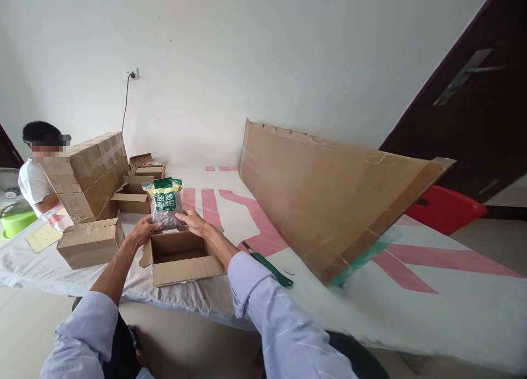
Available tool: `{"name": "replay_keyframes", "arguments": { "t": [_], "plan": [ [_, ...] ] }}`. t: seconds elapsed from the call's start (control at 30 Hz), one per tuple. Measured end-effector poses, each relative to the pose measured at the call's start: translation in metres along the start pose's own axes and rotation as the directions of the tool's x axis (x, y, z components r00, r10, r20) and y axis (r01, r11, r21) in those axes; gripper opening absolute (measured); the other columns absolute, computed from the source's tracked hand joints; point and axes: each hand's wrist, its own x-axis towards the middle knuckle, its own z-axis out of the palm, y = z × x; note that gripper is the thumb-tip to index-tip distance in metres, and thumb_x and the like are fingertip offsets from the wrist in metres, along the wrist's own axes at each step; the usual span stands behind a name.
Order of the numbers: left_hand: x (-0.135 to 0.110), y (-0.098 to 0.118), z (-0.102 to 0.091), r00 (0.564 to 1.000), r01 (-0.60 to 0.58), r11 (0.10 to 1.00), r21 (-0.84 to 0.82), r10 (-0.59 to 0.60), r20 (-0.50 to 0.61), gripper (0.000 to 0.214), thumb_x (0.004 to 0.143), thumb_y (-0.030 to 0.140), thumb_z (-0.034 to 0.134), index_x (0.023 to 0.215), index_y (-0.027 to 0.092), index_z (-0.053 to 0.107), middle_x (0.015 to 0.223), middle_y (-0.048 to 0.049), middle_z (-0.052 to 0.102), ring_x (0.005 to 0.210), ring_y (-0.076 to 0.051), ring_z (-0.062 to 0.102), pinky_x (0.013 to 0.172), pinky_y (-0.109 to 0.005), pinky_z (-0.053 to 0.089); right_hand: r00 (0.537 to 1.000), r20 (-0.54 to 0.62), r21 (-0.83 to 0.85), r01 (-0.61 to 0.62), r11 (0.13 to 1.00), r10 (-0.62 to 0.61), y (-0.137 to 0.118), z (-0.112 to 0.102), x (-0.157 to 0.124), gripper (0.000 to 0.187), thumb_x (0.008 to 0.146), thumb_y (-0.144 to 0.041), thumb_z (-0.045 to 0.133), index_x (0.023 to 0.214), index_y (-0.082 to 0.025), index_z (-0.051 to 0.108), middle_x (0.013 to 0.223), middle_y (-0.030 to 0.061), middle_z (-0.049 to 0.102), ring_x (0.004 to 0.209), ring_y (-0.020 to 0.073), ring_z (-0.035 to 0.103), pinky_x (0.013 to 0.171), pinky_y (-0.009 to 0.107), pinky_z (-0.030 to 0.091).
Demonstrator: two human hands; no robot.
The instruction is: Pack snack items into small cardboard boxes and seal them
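A clear packet with a green and yellow printed label (166, 200) stands upright between my two hands, full of small greyish-brown pieces. At its lower left corner my left hand (144, 229) grips it; my right hand (191, 223) pinches the lower right side. Just below and in front of the packet sits an open cardboard box (188, 271), its flaps folded outward. The part of its inside that I can see is brown and shaded; the rest is hidden by my right forearm.
A green-handled knife (269, 267) lies right of the box. Stacked cartons (84, 173), a closed carton (90, 244) and another open box (130, 199) stand left. A big cardboard sheet (321, 192) leans at right near a red chair (450, 208). Another person (36, 181) sits far left.
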Motion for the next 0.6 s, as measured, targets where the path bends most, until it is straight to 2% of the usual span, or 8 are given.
{"name": "replay_keyframes", "arguments": {
  "t": [0.4,0.6],
  "plan": [
    [-0.0001,-0.0001,-0.0006,1.000,-0.003,1.000,0.006,0.003,-0.005,0.064,0.042,0.027,0.112,0.097,0.012,0.082,0.093,-0.0109,0.082,0.082,-0.025,0.075,0.078,-0.038,0.061,1.000,0.007,0.011,0.008,1.000,-0.009,0.0002,0.0013,-0.0014,0.044,0.073,-0.041,0.098,0.104,-0.019,0.074,0.090,0.0048,0.083,0.079,0.0199,0.076,0.074,0.033,0.063],
    [-0.0016,0.0012,0.0004,1.000,-0.008,1.000,0.016,0.008,-0.003,0.067,0.043,0.030,0.112,0.101,0.013,0.083,0.096,-0.0112,0.082,0.085,-0.026,0.076,0.079,-0.038,0.061,1.000,0.007,0.001,0.010,1.000,-0.010,0.0003,0.0008,-0.0015,0.042,0.076,-0.039,0.096,0.105,-0.018,0.073,0.089,0.0048,0.082,0.074,0.0178,0.074,0.072,0.031,0.062]
  ]
}}
